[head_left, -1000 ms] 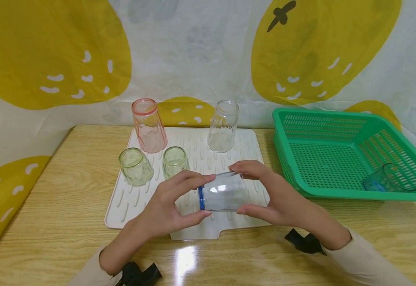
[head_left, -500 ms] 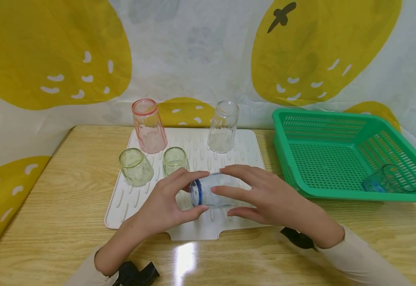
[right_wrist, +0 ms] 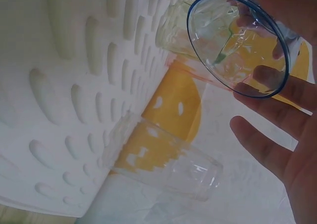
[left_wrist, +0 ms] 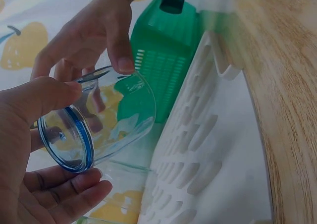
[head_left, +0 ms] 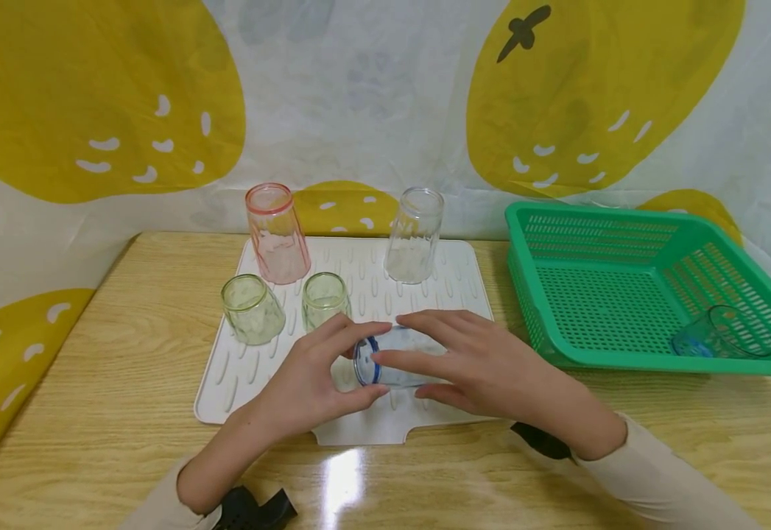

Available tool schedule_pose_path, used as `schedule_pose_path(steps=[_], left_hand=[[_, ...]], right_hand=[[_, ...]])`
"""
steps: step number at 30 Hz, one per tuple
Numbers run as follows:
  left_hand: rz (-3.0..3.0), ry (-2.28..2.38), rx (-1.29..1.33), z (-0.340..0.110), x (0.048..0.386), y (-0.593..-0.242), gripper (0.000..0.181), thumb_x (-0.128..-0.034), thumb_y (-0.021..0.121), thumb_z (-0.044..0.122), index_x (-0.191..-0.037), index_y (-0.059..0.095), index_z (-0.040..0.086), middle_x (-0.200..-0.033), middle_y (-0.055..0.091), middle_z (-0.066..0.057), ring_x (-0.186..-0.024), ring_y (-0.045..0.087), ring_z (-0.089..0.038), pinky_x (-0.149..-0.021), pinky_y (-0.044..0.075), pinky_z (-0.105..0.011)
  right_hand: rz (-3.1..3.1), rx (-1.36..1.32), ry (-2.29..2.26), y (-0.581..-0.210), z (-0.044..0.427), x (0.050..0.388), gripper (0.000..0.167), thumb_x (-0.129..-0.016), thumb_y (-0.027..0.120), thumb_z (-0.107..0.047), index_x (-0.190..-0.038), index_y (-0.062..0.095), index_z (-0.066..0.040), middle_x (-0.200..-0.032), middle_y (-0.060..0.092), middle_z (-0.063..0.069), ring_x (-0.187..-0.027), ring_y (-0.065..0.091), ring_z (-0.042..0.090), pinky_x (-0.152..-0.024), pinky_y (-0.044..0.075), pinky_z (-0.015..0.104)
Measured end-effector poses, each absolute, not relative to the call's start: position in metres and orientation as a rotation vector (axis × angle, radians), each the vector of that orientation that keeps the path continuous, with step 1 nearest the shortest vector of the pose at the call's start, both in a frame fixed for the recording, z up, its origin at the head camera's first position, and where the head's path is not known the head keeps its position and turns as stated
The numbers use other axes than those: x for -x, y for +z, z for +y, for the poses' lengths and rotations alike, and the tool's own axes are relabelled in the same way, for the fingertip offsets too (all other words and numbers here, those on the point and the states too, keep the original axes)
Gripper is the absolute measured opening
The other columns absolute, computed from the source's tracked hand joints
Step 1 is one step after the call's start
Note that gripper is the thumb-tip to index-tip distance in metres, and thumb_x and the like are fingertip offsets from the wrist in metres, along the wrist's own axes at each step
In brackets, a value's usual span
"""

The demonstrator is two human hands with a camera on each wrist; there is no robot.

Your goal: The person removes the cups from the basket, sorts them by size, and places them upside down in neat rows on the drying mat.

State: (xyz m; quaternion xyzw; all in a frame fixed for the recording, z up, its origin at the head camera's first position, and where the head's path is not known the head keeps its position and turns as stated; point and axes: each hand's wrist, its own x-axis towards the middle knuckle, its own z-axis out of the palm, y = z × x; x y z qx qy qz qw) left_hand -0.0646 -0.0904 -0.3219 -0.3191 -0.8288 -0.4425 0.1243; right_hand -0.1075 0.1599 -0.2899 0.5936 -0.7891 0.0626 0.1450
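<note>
A clear glass with a blue base ring (head_left: 403, 359) is held on its side above the white ribbed mat (head_left: 367, 430). The left hand (head_left: 305, 379) grips its blue base end between thumb and fingers. Thumb and fingers of the right hand (head_left: 484, 361) lie round the body from the other side. The left wrist view shows the glass (left_wrist: 124, 135) between both hands, its wide mouth turned away from the left palm. In the right wrist view, its blue-edged rim (right_wrist: 286, 60) is close to the right fingers (right_wrist: 267, 144).
Upside down on the mat stand a pink glass (head_left: 279, 246), a tall clear glass (head_left: 414, 243) and two green glasses (head_left: 254, 313) (head_left: 325, 298). The green basket (head_left: 540, 324) at the right holds a blue-tinted glass (head_left: 716, 335). Behind hangs a patterned cloth (head_left: 358, 96).
The glass has turned so its blue base faces the view more and has shifted slightly left. The right hand has moved left along its body, fingers now near the base.
</note>
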Motion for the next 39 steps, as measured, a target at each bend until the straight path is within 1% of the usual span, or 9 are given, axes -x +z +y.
schedule_pose_path(steps=[4,12,16,22,25,29,32,35,39], left_hand=[[-2.417,-1.270,0.924,-0.090,0.064,-0.323,0.060,-0.0735,0.084,0.022,-0.128,0.060,0.013,-0.095,0.052,0.009,-0.085,0.056,-0.009,-0.072,0.051,-0.032],[-2.436,-1.244,0.913,-0.090,0.062,-0.325,0.060,-0.0735,0.084,0.022,-0.128,0.060,0.013,-0.093,0.053,0.005,-0.084,0.054,-0.010,-0.069,0.050,-0.031],[-2.416,-1.270,0.915,-0.091,0.060,-0.325,0.063,-0.0744,0.084,0.023,-0.131,0.058,0.012,-0.100,0.057,0.002,-0.088,0.056,-0.010,-0.074,0.052,-0.032],[-2.356,-1.327,0.917,-0.100,0.056,-0.322,0.067,-0.0756,0.083,0.014,-0.136,0.053,0.012,-0.113,0.061,0.001,-0.098,0.058,-0.014,-0.080,0.051,-0.033],[-2.361,-1.321,0.893,-0.109,0.052,-0.320,0.068,-0.0760,0.082,0.012,-0.137,0.052,0.013,-0.117,0.061,0.001,-0.102,0.058,-0.014,-0.083,0.051,-0.032],[-2.376,-1.295,0.845,-0.123,0.044,-0.320,0.066,-0.0754,0.082,0.011,-0.135,0.054,0.013,-0.118,0.061,0.003,-0.105,0.058,-0.012,-0.085,0.049,-0.028],[-2.369,-1.248,0.824,-0.135,0.039,-0.322,0.063,-0.0756,0.082,0.011,-0.133,0.056,0.013,-0.116,0.062,0.003,-0.105,0.058,-0.012,-0.086,0.047,-0.026],[-2.351,-1.203,0.807,-0.147,0.033,-0.325,0.062,-0.0747,0.082,0.010,-0.132,0.057,0.012,-0.114,0.063,0.003,-0.102,0.059,-0.012,-0.085,0.046,-0.023],[-2.370,-1.156,0.740,-0.164,0.024,-0.331,0.064,-0.0694,0.084,0.005,-0.129,0.060,0.012,-0.116,0.064,0.002,-0.101,0.058,-0.009,-0.085,0.045,-0.019]], right_hand=[[-2.303,-1.707,0.155,-0.290,0.158,0.106,0.076,-0.081,0.078,-0.036,-0.146,0.039,-0.036,-0.140,0.046,0.006,-0.123,0.047,0.023,-0.093,0.045,0.043],[-2.249,-1.714,0.199,-0.296,0.154,0.105,0.078,-0.076,0.082,-0.031,-0.144,0.042,-0.034,-0.129,0.052,0.010,-0.113,0.054,0.024,-0.076,0.053,0.040],[-2.239,-1.715,0.218,-0.296,0.154,0.104,0.077,-0.076,0.083,-0.028,-0.142,0.044,-0.033,-0.130,0.051,0.012,-0.114,0.053,0.025,-0.075,0.054,0.039],[-2.248,-1.700,0.334,-0.293,0.157,0.107,0.069,-0.076,0.083,-0.026,-0.136,0.048,-0.030,-0.132,0.049,0.014,-0.117,0.051,0.026,-0.076,0.055,0.037],[-2.241,-1.674,0.439,-0.291,0.160,0.110,0.061,-0.080,0.080,-0.028,-0.132,0.050,-0.025,-0.131,0.049,0.016,-0.117,0.052,0.027,-0.082,0.053,0.038],[-2.237,-1.617,0.592,-0.290,0.164,0.116,0.050,-0.090,0.067,-0.036,-0.131,0.045,-0.018,-0.132,0.049,0.016,-0.115,0.054,0.026,-0.086,0.051,0.037],[-2.192,-1.592,0.705,-0.293,0.165,0.122,0.050,-0.092,0.060,-0.040,-0.128,0.043,-0.011,-0.128,0.051,0.016,-0.114,0.055,0.026,-0.086,0.050,0.037],[-2.124,-1.582,0.805,-0.298,0.164,0.129,0.053,-0.091,0.063,-0.039,-0.124,0.041,-0.004,-0.123,0.053,0.016,-0.112,0.055,0.027,-0.088,0.049,0.034],[-2.071,-1.561,0.916,-0.304,0.163,0.137,0.059,-0.088,0.068,-0.037,-0.121,0.037,0.001,-0.121,0.053,0.015,-0.109,0.054,0.024,-0.088,0.049,0.033]])
